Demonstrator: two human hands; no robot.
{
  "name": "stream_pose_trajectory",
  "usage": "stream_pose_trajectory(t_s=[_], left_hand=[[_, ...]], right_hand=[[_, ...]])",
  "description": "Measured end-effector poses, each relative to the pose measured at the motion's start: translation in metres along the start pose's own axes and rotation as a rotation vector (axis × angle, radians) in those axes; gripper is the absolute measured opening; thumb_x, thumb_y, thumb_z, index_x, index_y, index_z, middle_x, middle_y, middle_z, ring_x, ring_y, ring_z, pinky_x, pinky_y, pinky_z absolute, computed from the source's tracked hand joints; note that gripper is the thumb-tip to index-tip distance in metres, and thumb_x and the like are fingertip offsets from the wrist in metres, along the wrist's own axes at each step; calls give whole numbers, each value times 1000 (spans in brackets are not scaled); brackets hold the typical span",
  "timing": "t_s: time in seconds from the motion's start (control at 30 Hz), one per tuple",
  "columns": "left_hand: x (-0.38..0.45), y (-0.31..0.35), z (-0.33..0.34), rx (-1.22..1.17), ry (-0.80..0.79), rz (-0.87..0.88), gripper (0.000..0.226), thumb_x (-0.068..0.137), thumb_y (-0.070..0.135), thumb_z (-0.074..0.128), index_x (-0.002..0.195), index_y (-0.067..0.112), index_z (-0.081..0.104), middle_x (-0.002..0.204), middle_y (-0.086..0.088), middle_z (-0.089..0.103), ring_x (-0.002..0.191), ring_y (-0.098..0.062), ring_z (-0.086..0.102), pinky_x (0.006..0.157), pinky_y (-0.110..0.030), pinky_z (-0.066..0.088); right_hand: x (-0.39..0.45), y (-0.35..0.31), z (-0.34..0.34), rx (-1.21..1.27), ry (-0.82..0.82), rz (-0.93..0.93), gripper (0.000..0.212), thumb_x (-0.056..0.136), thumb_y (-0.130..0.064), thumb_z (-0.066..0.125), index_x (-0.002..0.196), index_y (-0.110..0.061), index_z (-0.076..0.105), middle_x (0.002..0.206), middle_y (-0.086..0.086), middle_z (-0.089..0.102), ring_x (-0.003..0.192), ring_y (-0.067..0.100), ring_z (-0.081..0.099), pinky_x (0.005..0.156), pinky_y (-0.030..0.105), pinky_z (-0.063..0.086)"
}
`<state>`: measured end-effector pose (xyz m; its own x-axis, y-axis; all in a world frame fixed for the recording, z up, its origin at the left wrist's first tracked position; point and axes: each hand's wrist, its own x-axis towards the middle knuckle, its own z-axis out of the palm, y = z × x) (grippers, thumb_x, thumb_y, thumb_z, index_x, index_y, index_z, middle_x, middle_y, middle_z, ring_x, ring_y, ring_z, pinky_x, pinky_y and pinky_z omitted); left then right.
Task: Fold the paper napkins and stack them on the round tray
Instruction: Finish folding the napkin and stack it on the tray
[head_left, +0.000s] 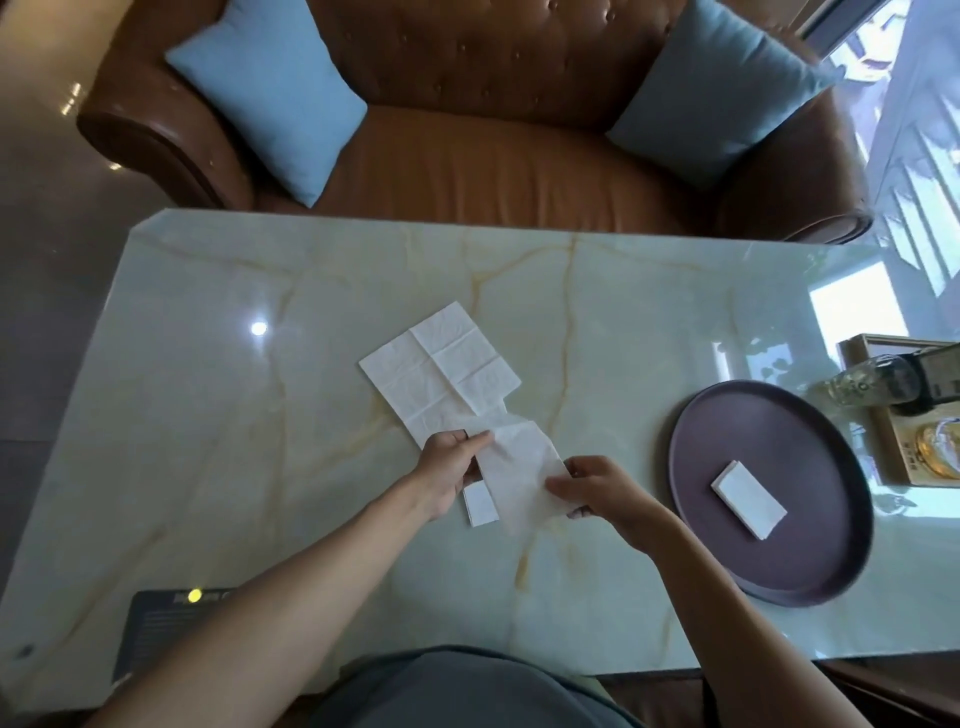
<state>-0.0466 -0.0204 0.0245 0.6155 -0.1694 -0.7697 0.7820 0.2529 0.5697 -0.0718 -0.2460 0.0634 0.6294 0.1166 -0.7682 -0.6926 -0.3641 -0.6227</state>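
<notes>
A white paper napkin (522, 475) is held just above the marble table (208, 415), the left hand (449, 470) pinching its left edge and the right hand (597, 491) pinching its right edge. Beyond it an unfolded napkin (436, 371) lies flat on the table, and a small folded napkin (480, 504) sits just under the left hand. To the right, the round tray (810, 577) carries one folded napkin stack (748, 499), with a bottle (878, 384) and a wooden box (883, 447) just past it.
</notes>
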Motion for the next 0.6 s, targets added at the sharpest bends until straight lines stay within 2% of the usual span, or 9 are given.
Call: stream_pose_trajectory(t_s=[0.1,0.2,0.3,0.4,0.53,0.6], left_hand=[[-10,10,6,76,-33,65,15,96,16,66,92,5,75,95,-14,78,84,-23,73,77,-32,60],[-18,20,8,137,-58,111,24,96,21,66,107,2,75,97,-9,77,84,-19,71,75,-30,56],[-25,31,7,211,-78,164,29,95,25,67,111,1,74,96,-5,75,84,-16,69,75,-28,53],[-32,40,6,269,-99,216,29,95,27,68,112,4,75,101,-7,77,89,-16,70,84,-32,53],[-38,48,4,324,-92,299,23,95,23,69,111,9,76,115,-15,75,96,-19,71,92,-40,54],[-42,51,7,325,-69,354,22,92,17,71,112,11,75,114,-13,77,99,-22,72,94,-43,55]], right_hand=[[-3,-4,-1,28,41,-21,29,93,-25,72,103,2,70,92,8,71,85,20,65,78,35,50],[-5,-18,-1,72,113,-100,31,94,-34,72,115,-11,68,111,5,75,104,19,69,87,35,49],[-7,-37,-1,194,114,-169,39,93,-37,72,125,-15,64,119,3,75,113,19,70,97,39,49],[-8,-53,0,286,129,-252,36,93,-26,73,127,-16,64,115,5,77,105,15,70,98,38,48],[-12,-64,0,213,190,-394,40,94,-17,71,131,-22,59,94,0,77,86,7,67,79,23,47],[-13,-67,-2,151,192,-462,35,93,-11,70,126,-22,63,82,-2,71,74,5,63,70,18,45]])
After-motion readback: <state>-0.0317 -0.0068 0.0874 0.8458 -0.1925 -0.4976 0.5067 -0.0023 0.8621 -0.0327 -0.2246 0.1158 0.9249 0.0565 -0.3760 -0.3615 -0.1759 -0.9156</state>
